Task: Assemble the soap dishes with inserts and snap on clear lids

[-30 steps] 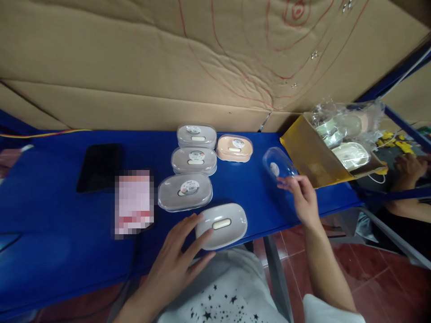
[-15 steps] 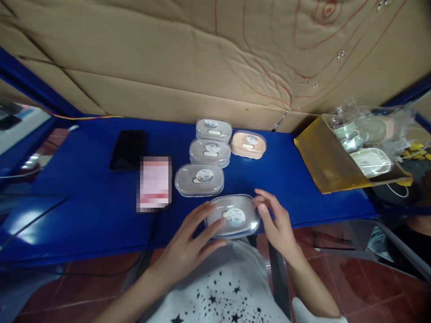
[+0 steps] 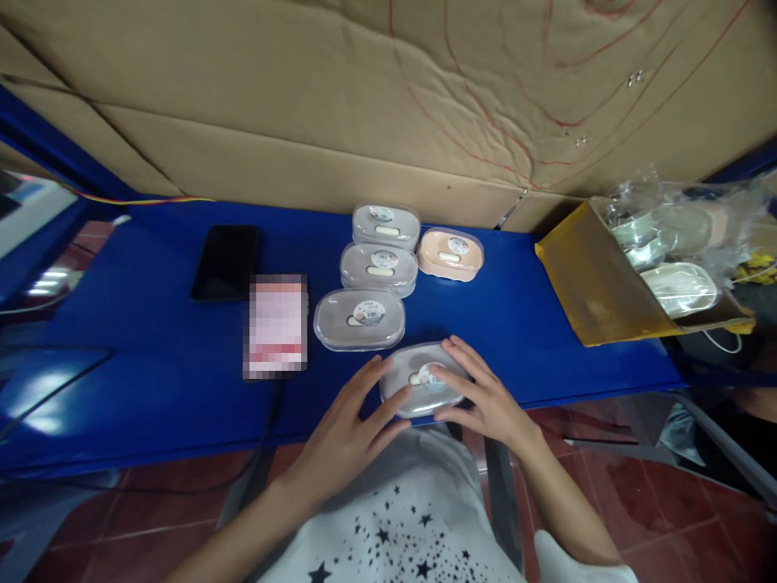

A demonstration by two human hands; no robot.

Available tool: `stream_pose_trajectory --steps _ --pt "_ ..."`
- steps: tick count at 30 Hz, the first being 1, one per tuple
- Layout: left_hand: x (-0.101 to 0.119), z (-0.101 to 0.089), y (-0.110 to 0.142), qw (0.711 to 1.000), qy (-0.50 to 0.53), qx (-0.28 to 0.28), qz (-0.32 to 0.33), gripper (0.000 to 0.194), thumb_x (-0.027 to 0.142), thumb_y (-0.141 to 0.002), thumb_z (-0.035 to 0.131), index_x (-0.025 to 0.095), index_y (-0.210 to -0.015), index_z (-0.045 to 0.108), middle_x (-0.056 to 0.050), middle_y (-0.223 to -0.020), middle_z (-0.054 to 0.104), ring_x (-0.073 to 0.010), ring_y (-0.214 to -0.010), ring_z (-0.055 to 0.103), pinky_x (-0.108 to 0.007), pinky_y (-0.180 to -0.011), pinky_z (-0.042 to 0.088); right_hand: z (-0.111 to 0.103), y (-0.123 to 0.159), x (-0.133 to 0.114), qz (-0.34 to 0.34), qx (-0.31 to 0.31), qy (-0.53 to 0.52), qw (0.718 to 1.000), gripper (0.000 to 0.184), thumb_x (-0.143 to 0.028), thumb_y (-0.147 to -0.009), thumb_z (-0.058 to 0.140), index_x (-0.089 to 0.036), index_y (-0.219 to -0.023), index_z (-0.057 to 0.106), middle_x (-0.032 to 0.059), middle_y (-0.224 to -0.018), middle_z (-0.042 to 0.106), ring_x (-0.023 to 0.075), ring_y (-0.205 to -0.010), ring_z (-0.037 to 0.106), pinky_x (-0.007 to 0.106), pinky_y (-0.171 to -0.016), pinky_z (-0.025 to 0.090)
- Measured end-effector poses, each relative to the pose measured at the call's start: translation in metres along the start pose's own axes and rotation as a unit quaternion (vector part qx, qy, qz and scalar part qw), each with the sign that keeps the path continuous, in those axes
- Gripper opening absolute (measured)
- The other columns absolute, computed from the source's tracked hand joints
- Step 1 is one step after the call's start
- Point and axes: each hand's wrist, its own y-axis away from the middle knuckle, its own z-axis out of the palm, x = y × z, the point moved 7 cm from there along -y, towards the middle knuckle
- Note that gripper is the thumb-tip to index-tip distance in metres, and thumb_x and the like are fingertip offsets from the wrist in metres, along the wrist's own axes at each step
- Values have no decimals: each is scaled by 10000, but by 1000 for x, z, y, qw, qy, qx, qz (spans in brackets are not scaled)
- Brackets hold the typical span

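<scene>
A grey soap box with a clear lid [image 3: 418, 380] lies at the near edge of the blue table [image 3: 151, 372]. My left hand [image 3: 346, 433] rests its spread fingers against the box's left side. My right hand [image 3: 479, 397] lies over the lid from the right, fingers pressing flat on it. Beyond it stand three lidded grey boxes in a row, the nearest one [image 3: 359, 319], the middle one [image 3: 379, 268] and the far one [image 3: 385, 224]. A peach lidded box [image 3: 450, 253] stands to their right.
A black phone [image 3: 224, 261] and a blurred card [image 3: 275, 325] lie to the left. A yellow cardboard carton [image 3: 592, 279] with bagged boxes sits at the right end. A cardboard wall [image 3: 364, 105] backs the table. A cable hangs off the near edge.
My right hand brought the clear lid from near the carton onto the open grey box, then moved on top of it. The view shifted left.
</scene>
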Motion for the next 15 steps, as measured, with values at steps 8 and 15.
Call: stream_pose_trajectory --steps 8,15 --pt "0 9 1 1000 13 -17 0 354 281 -1120 580 221 -1468 564 -195 -1608 486 -326 -1486 567 -498 -1104 637 -3 4 -3 -27 -10 113 993 822 -503 -1030 717 -350 -1734 321 112 -1766 396 350 -1634 381 575 -1251 497" --pt "-34 -28 -8 992 -52 77 -86 529 189 -1013 739 265 -1505 559 -171 -1601 502 -375 -1479 550 -577 -1176 550 -53 48 66 153 70 218 961 777 -456 -1076 663 -389 -1745 274 117 -1769 390 387 -1614 406 627 -1237 457"
